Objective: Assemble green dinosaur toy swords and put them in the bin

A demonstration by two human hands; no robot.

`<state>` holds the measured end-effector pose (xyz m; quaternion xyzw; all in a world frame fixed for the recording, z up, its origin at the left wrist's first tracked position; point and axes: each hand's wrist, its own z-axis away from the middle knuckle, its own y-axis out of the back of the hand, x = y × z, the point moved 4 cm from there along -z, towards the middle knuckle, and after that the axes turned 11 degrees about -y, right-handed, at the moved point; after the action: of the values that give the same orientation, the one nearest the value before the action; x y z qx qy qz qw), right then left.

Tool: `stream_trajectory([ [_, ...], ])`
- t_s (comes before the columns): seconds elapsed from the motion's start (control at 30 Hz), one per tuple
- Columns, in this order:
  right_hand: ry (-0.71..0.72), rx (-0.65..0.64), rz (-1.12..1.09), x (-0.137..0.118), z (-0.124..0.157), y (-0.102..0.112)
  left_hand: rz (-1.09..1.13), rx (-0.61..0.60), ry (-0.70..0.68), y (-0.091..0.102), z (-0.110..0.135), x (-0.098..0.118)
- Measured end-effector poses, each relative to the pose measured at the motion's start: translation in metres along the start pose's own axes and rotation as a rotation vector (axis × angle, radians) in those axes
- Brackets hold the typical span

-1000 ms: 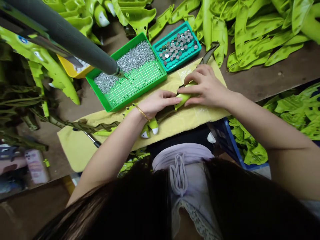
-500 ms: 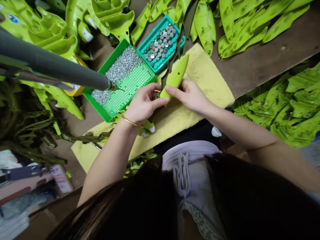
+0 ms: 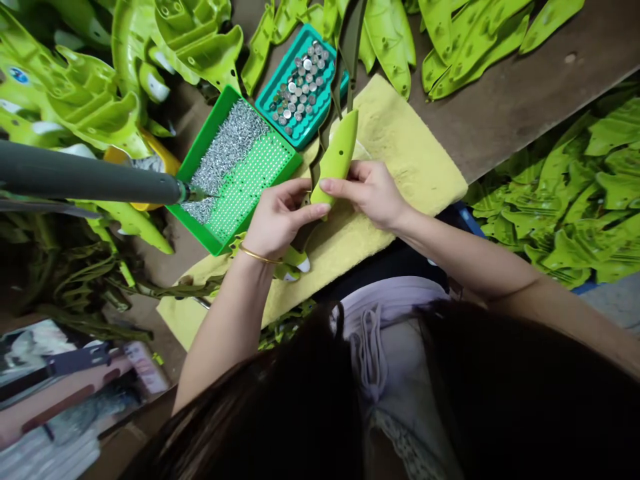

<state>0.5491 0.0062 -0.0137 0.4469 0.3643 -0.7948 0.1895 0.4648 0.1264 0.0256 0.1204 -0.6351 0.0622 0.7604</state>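
A long lime-green plastic part [image 3: 336,155] with small holes is held above a yellow cloth [image 3: 405,143], its tip pointing away from me. My left hand [image 3: 281,217], with a gold bangle at the wrist, pinches its near end from the left. My right hand [image 3: 371,191] grips the same end from the right with fingers curled. A darker olive strip lies under the part. A small green and white piece [image 3: 295,257] sits on the cloth below my left wrist.
A green tray [image 3: 235,163] of small metal screws and a teal tray [image 3: 303,83] of round metal discs stand beyond the cloth. A grey hanging tool [image 3: 90,180] reaches in from the left. Heaps of lime-green parts [image 3: 465,40] lie at the back, left and right.
The green part lay flat on the cloth under both hands; now both hands hold it lifted with its far end raised. The view has swung to the right.
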Motion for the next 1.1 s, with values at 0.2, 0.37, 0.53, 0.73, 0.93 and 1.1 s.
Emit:
stream_trajectory([
  [0.2, -0.026, -0.011, -0.105, -0.005, 0.006, -0.006, -0.004, -0.020, -0.025, 0.000, 0.001, 0.003],
  [0.37, -0.042, -0.013, -0.151, -0.006, 0.011, -0.009, -0.009, -0.043, -0.049, -0.002, 0.004, 0.007],
  [0.53, -0.098, 0.013, -0.180, -0.001, 0.012, -0.007, -0.017, -0.047, -0.061, -0.004, 0.006, 0.008],
  [0.73, -0.120, -0.057, 0.008, -0.005, 0.010, -0.003, -0.040, -0.117, -0.033, 0.000, 0.005, 0.003],
  [0.93, -0.097, -0.084, -0.123, -0.003, 0.010, -0.008, -0.017, -0.059, -0.024, -0.002, 0.006, 0.004],
  [1.1, -0.099, -0.062, -0.044, -0.002, 0.009, -0.003, 0.005, -0.020, 0.029, -0.003, 0.008, 0.004],
])
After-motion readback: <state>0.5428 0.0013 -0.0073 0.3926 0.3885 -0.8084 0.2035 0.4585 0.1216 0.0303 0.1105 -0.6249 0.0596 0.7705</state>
